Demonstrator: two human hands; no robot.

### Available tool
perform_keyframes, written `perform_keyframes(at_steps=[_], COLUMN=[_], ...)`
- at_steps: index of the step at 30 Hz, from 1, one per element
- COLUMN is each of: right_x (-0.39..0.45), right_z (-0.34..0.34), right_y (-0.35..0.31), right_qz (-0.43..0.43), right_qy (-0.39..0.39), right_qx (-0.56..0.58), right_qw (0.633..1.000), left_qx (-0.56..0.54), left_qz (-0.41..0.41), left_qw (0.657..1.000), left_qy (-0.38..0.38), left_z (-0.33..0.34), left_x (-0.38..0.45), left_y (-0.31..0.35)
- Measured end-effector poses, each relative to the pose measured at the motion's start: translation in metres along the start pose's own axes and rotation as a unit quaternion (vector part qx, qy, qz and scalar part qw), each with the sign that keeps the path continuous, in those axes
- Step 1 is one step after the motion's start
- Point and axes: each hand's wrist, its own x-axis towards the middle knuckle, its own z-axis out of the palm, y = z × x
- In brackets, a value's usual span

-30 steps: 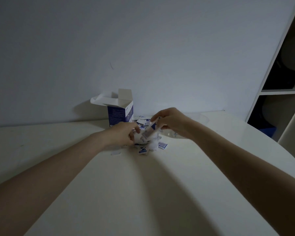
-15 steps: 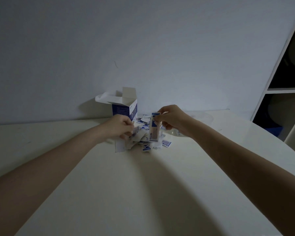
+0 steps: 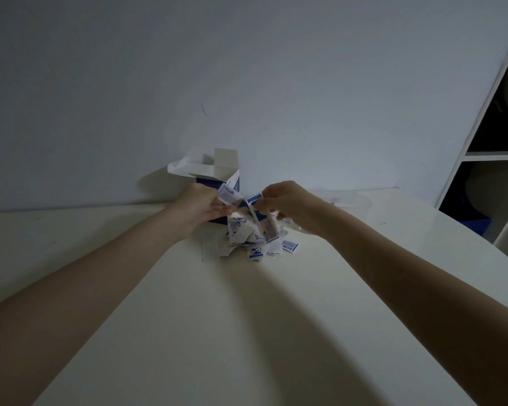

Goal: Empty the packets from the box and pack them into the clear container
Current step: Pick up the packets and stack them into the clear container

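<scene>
Head view showed both arms stretched toward the far edge of the worktop, where a loose pile of packets lay just in front of the opened box. The left hand had its fingers curled round a single packet raised above the pile; the right hand pinched the top end of a strip of joined packets that hung down into the heap.

The step in hand looked like gathering packets for transfer. To do it well, the hanging strip wanted lifting clear of the pile first, so it would not drag loose ones toward the worktop's edge. Folding or stacking what each hand held would probably help it lie flat in the clear container, which sat just beyond the right wrist near the far edge, its outline faint in the dim light.

The box stood close behind the left hand, its flaps up, and could be knocked. A shelf unit stood off the worktop's right side, well apart from the work. Whether the box was fully emptied could not be told.
</scene>
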Motion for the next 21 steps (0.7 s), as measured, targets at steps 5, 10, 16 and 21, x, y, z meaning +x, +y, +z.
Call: perform_keyframes(at_steps=[5, 10, 16, 21], right_x=[0.000, 0.010, -0.002, -0.001], right_z=[0.007, 0.004, -0.002, 0.005], right_y=[0.002, -0.003, 0.007, 0.038], right_qz=[0.041, -0.029, -0.129, -0.111], right_qy=[-0.002, 0.217, 0.064, -0.003], right_qx=[0.252, 0.176, -0.266, -0.461], right_qw=[0.967, 0.960, 0.953, 0.881], left_qx=[-0.193, 0.226, 0.600, 0.628], left_qz=[-0.047, -0.007, 0.050, 0.062], left_qw=[0.980, 0.968, 0.795, 0.773], left_qy=[-0.031, -0.110, -0.070, -0.059], left_z=[0.012, 0.021, 0.022, 0.026], left_x=[-0.005, -0.003, 0.016, 0.020], left_y=[-0.001, -0.013, -0.025, -0.032])
